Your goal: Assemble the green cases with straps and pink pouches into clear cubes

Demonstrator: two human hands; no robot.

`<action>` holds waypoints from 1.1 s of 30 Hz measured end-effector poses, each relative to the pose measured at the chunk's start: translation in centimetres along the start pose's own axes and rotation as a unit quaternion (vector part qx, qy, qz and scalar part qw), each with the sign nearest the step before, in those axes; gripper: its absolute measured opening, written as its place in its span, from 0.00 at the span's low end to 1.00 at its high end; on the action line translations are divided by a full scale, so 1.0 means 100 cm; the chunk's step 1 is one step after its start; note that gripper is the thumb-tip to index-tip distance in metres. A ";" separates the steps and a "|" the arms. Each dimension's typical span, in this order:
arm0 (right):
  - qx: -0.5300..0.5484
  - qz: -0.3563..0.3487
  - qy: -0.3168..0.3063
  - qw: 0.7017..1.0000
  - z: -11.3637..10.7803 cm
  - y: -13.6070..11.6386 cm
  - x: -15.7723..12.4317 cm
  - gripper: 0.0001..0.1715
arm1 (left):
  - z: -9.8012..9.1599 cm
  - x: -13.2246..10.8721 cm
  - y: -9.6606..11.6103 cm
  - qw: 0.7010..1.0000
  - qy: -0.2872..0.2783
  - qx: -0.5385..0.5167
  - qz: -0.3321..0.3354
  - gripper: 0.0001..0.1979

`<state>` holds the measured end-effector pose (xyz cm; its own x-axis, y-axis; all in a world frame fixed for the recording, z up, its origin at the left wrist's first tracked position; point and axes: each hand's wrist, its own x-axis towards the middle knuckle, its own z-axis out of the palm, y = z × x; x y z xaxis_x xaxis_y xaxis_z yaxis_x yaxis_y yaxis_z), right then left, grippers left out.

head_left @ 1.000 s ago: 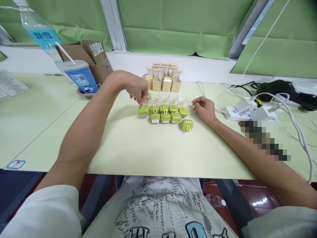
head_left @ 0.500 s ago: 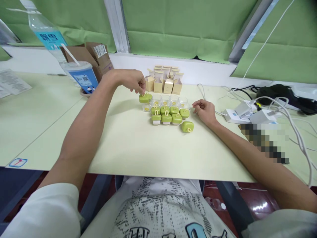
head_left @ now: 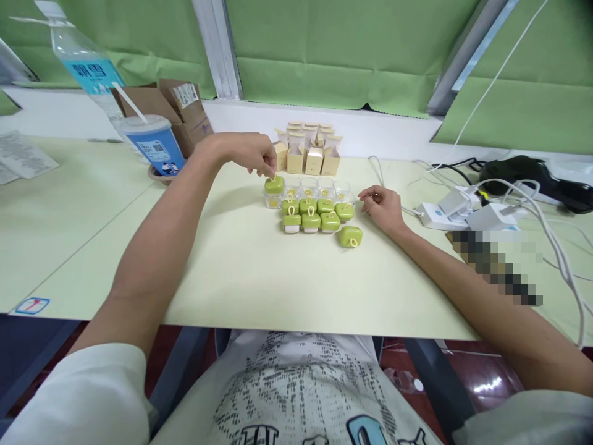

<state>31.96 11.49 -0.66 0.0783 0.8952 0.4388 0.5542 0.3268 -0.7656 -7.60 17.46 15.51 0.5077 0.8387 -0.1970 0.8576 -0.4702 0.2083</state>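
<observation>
My left hand (head_left: 257, 156) pinches the yellow loop of a green lid (head_left: 274, 185), which sits over the leftmost small clear container (head_left: 273, 201). To its right stands a row of several clear containers (head_left: 309, 187) with yellow marks inside. In front of them are two rows of small green-topped pieces with yellow loops (head_left: 311, 221), some with white lower parts. One separate green lid (head_left: 351, 236) lies nearer me at the right. My right hand (head_left: 380, 205) rests on the table beside the containers, fingers curled, with nothing visible in them.
Several small open cardboard boxes (head_left: 314, 157) stand at the back by the wall. A blue drink cup (head_left: 157, 148), a brown carton (head_left: 188, 111) and a large water bottle (head_left: 88, 68) are at the back left. A power strip (head_left: 433, 216) with cables lies right.
My left hand has moved slightly right, bringing the green lid from a tilt at the left to squarely over the leftmost clear container. My right hand has stayed in place.
</observation>
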 end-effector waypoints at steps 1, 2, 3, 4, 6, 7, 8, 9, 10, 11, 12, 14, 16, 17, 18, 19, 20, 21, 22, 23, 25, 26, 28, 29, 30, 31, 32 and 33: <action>-0.001 0.000 0.000 1.000 0.000 0.000 0.000 0.10 | 0.000 0.000 0.001 1.000 -0.006 0.003 -0.002 0.20; -0.001 0.001 0.000 1.000 0.000 0.000 0.000 0.10 | 0.000 -0.001 0.002 1.000 -0.015 0.008 -0.004 0.20; -0.002 0.002 0.000 1.000 0.000 0.000 0.000 0.10 | 0.000 -0.001 0.004 1.000 -0.027 0.015 -0.006 0.21; -0.002 0.002 0.000 1.000 0.000 0.000 0.000 0.10 | 0.000 -0.002 0.006 0.999 -0.037 0.024 -0.008 0.23; -0.002 0.004 -0.001 1.000 0.001 0.001 0.000 0.10 | 0.000 -0.003 0.010 0.998 -0.050 0.043 -0.016 0.25; -0.003 0.005 -0.001 1.000 0.001 0.001 0.000 0.10 | 0.000 -0.003 0.012 0.997 -0.052 0.050 -0.022 0.26; -0.003 0.006 -0.002 1.000 0.001 0.001 0.000 0.10 | 0.001 -0.003 0.014 0.997 -0.052 0.055 -0.027 0.26; -0.003 0.006 -0.002 1.000 0.001 0.001 0.000 0.10 | 0.001 -0.003 0.016 0.996 -0.053 0.057 -0.031 0.27; -0.004 0.006 -0.002 1.000 0.001 0.001 -0.001 0.10 | 0.002 -0.003 0.018 0.996 -0.056 0.058 -0.034 0.27; -0.004 0.006 -0.002 1.000 0.001 0.000 -0.001 0.10 | 0.003 -0.002 0.019 0.996 -0.059 0.058 -0.035 0.28; -0.006 0.006 -0.002 1.000 0.001 0.000 -0.001 0.10 | 0.004 -0.002 0.020 0.996 -0.061 0.058 -0.036 0.28; -0.009 0.005 -0.003 1.000 0.000 -0.001 -0.001 0.10 | 0.005 -0.001 0.021 0.996 -0.066 0.057 -0.036 0.28; -0.011 0.004 -0.003 1.000 0.000 -0.002 -0.001 0.10 | 0.006 0.000 0.021 0.995 -0.067 0.057 -0.037 0.28; -0.012 0.004 -0.003 1.000 0.000 -0.003 -0.001 0.10 | 0.007 0.001 0.020 0.996 -0.066 0.056 -0.037 0.28; -0.013 0.004 -0.003 1.000 0.000 -0.003 -0.001 0.10 | 0.007 0.001 0.020 0.996 -0.063 0.055 -0.037 0.27; -0.013 0.003 -0.003 1.000 0.000 -0.003 -0.001 0.10 | 0.008 0.002 0.020 0.996 -0.062 0.053 -0.036 0.27; -0.014 0.003 -0.003 1.000 0.000 -0.003 -0.001 0.10 | 0.008 0.002 0.020 0.996 -0.060 0.050 -0.034 0.26; -0.014 0.003 -0.004 1.000 0.000 -0.004 -0.001 0.11 | 0.008 0.002 0.020 0.997 -0.061 0.048 -0.032 0.25; -0.014 0.002 -0.005 1.000 0.000 -0.004 -0.001 0.11 | 0.008 0.002 0.019 0.997 -0.062 0.045 -0.029 0.25; -0.015 0.002 -0.006 1.000 0.000 -0.003 -0.001 0.11 | 0.009 0.003 0.019 0.997 -0.064 0.043 -0.027 0.24; -0.015 0.001 -0.008 1.000 0.000 -0.003 -0.001 0.10 | 0.009 0.003 0.019 0.997 -0.066 0.043 -0.025 0.23; -0.016 0.000 -0.008 1.000 0.000 -0.003 -0.001 0.10 | 0.010 0.003 0.020 0.996 -0.066 0.045 -0.026 0.24; -0.017 -0.001 -0.009 1.000 0.000 -0.003 -0.001 0.10 | 0.011 0.004 0.021 0.996 -0.062 0.050 -0.031 0.25; -0.017 -0.001 -0.009 1.000 0.000 -0.003 -0.001 0.10 | 0.012 0.004 0.021 0.996 -0.060 0.052 -0.035 0.26; -0.018 -0.001 -0.009 1.000 0.000 -0.003 -0.001 0.10 | 0.012 0.005 0.022 0.996 -0.058 0.054 -0.038 0.26; -0.019 -0.002 -0.009 1.000 0.000 -0.003 -0.001 0.10 | 0.012 0.005 0.022 0.996 -0.058 0.054 -0.041 0.26; -0.021 -0.002 -0.010 1.000 0.000 -0.004 -0.001 0.10 | 0.013 0.005 0.023 0.996 -0.058 0.054 -0.043 0.27; -0.022 -0.002 -0.010 1.000 0.000 -0.004 -0.002 0.10 | 0.013 0.005 0.023 0.996 -0.061 0.052 -0.043 0.27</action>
<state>31.72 11.21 -0.41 0.0603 0.9000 0.4318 0.5908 0.3165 -0.7422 -5.26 16.43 14.68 0.4324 0.8407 -0.3260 0.8991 -0.4292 0.0859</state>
